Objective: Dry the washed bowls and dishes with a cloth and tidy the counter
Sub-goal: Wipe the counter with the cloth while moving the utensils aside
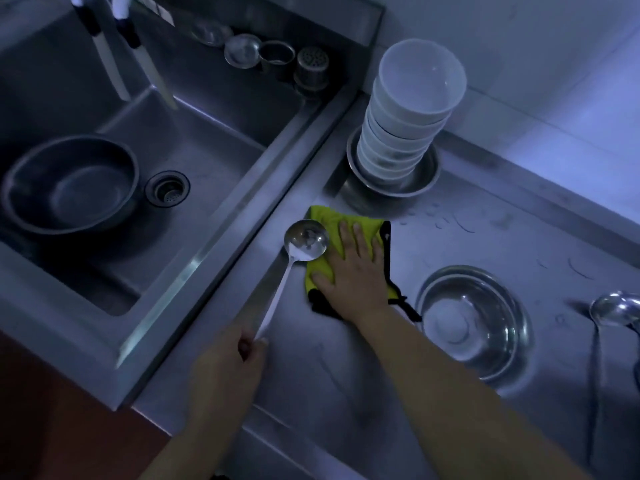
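Steel table (346, 375), wet in patches. Near: left hand (225, 368), grip curled round the handle end of a ladle (306, 239), its bowl over the left edge of the cloth. Right hand (356, 271), fingers spread flat, presses a yellow cloth (323, 223) with black trim just beside the sink edge. Right of it: steel bowl (485, 341); bare wet surface beyond. Far: stack of white bowls (408, 112) in a steel dish (426, 181) by the wall. Left: sink (214, 161) holding a steel basin (69, 181).
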